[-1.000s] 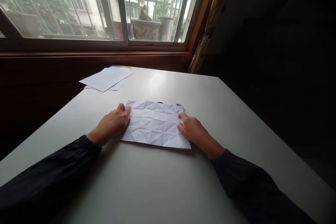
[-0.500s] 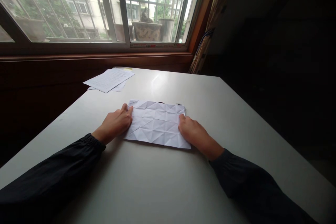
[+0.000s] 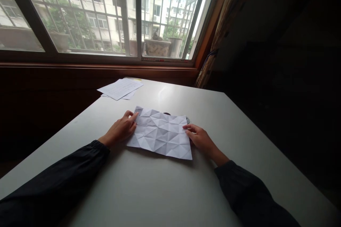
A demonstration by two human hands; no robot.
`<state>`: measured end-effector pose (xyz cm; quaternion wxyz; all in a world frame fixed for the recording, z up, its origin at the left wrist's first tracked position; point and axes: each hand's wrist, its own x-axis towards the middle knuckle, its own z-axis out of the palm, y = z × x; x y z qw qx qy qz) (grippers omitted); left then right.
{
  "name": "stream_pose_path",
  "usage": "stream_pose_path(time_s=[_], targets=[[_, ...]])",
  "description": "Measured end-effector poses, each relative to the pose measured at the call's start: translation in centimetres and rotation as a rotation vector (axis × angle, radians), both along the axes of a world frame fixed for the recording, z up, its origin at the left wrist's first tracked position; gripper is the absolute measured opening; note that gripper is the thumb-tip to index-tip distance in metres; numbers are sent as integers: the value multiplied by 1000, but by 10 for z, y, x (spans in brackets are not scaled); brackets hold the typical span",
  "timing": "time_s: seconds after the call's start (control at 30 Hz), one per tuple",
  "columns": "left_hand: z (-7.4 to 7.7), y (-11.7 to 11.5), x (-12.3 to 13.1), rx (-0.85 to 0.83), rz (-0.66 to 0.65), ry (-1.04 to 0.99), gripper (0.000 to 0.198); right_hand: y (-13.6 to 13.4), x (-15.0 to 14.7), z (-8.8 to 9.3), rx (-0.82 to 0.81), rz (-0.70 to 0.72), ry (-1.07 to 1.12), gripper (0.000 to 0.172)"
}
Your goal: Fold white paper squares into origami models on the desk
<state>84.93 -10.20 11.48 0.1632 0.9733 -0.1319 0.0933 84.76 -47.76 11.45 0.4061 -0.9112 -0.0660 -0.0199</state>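
Note:
A white sheet of paper [image 3: 161,133], covered in a grid of straight and diagonal creases, spans the space between my hands over the white table. My left hand [image 3: 121,127] grips its left edge, thumb on the upper face and the other fingers curled at the edge and partly under it. At the right edge, my right hand [image 3: 201,138] holds the sheet between thumb and fingers, the fingertips just over the border. The folds stand up as small facets. Behind the sheet's far edge, a dark rounded thing [image 3: 167,114] and a greyish rounded thing [image 3: 188,120] are mostly hidden.
Sheets with writing [image 3: 119,88] lie overlapped at the table's far left corner, a yellow bit beside them. The white table [image 3: 138,191] ends below a barred window [image 3: 93,17]. A tied curtain [image 3: 210,56] hangs at the window's right.
The creased sheet lay flatter before; now its folds are more raised and it tilts slightly. My right fingers have loosened and extended at its edge. The view has tipped upward.

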Motion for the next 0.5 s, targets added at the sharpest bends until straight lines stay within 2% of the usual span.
stream_pose_path(time_s=[0.07, 0.13, 0.3, 0.37, 0.5], targets=[[-2, 8, -1, -159, -7, 16, 60, 4, -1, -1, -8, 16, -37, 29], [-2, 17, -2, -364, 31, 79, 60, 10, -4, 0, 60, 21, -22, 30], [9, 48, -10, -1046, 158, 397, 53, 33, -13, 11, 510, -40, 177, 37], [13, 66, -11, -1216, 208, 395, 54, 46, -12, 18, 665, -82, 214, 41], [12, 106, -7, -1380, 394, 206, 45, 85, 8, 34, 854, -115, 163, 42]])
